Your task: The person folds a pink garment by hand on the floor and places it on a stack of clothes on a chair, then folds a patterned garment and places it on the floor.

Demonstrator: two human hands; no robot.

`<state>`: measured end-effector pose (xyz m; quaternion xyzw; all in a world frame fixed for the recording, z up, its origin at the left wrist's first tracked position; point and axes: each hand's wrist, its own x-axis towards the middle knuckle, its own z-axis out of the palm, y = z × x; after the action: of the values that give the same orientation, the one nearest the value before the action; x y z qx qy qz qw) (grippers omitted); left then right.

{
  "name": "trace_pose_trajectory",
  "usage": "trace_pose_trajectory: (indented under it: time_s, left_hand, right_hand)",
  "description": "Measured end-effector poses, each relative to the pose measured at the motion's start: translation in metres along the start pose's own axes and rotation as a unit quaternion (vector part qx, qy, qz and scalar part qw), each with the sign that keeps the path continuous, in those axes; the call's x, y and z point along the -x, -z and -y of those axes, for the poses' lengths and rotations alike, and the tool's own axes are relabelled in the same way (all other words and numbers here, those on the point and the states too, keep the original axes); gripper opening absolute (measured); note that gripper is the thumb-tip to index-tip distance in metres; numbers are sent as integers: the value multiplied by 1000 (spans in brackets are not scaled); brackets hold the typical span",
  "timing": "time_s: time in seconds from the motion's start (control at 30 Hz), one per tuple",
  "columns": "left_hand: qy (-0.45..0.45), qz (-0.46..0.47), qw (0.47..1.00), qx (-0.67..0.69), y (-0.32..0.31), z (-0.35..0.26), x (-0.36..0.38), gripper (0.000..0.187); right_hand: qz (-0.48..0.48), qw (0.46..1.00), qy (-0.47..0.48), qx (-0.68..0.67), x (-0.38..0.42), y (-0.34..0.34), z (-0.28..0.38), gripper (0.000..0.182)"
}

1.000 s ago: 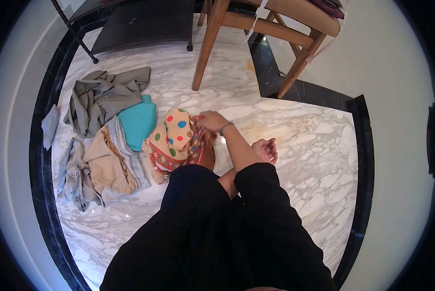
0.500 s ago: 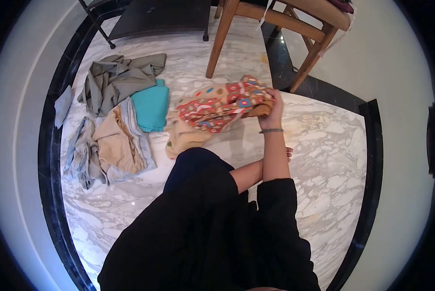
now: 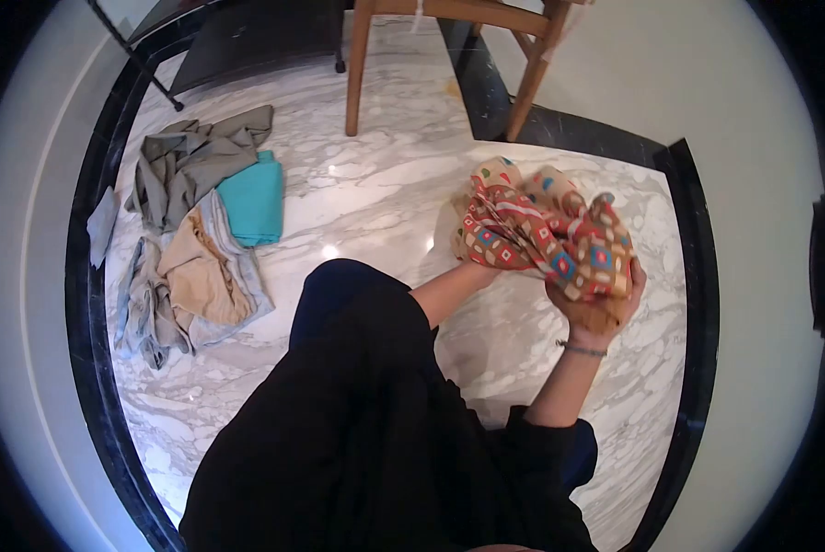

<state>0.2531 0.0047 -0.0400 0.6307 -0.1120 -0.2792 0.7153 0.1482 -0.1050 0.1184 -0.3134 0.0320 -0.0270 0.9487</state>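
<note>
Bunched over the marble floor (image 3: 366, 221), the patterned cloth (image 3: 546, 230) slants from its near right end, clasped in the closed grip of the right hand (image 3: 626, 306), forward and left to where the left hand (image 3: 486, 272) is nearer, its grip hidden, state unreadable.

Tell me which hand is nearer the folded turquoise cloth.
Left. The left forearm is right of the turquoise cloth, hand mostly hidden by patterned fabric; right hand is farther right.
</note>
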Motion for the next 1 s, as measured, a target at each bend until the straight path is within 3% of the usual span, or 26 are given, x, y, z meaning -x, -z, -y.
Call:
trace_pose_trajectory:
  time_s: [0.1, 0.23, 0.27, 0.37, 0.4, 0.47, 0.5, 0.57, 0.63, 0.7, 0.73, 0.83, 1.0]
  left_hand:
    - [-91, 42, 971, -219, -12, 33, -8, 37]
    - [-138, 87, 900, -405, -22, 71, -4, 38]
    - [-137, 91, 896, -412, -24, 72, -2, 38]
    - [-34, 52, 956, -286, -34, 40, 5, 38]
    - [-85, 78, 958, -264, -30, 36, 1, 47]
    - [-140, -50, 953, -263, -32, 28, 9, 53]
    - [-166, -113, 944, -260, -33, 21, 15, 56]
    - [-137, -112, 943, -282, -22, 4, 20, 60]
    - [-104, -104, 945, -291, -11, 2, 14, 62]
    - [-67, -90, 952, -286, -4, 10, 6, 61]
    - [-49, -90, 949, -297, -4, 15, 4, 58]
    - [-45, -24, 928, -370, -6, 33, 2, 58]
    - [27, 179, 859, -479, -26, 52, 24, 62]
  right_hand:
    - [-30, 999, 10, 37, 53, 5, 18, 67]
    - [-85, 981, 145, 97, 113, 18, 47, 56]
    - [-95, 975, 165, 115, 126, 20, 55, 52]
    - [-105, 955, 226, 159, 156, 18, 81, 45]
    - [-93, 949, 248, 169, 164, 15, 89, 46]
    - [-54, 935, 305, 172, 178, 18, 100, 48]
    - [-90, 914, 346, 194, 184, 17, 105, 47]
    - [-162, 860, 422, 237, 195, 15, 112, 45]
    - [-119, 860, 461, 184, 202, 23, 110, 34]
    - [-38, 912, 406, 40, 206, 26, 127, 31]
    - [-41, 900, 431, 48, 207, 32, 128, 32]
    - [-125, 867, 456, 157, 202, 33, 120, 33]
    - [-173, 825, 456, 284, 187, 19, 110, 45]
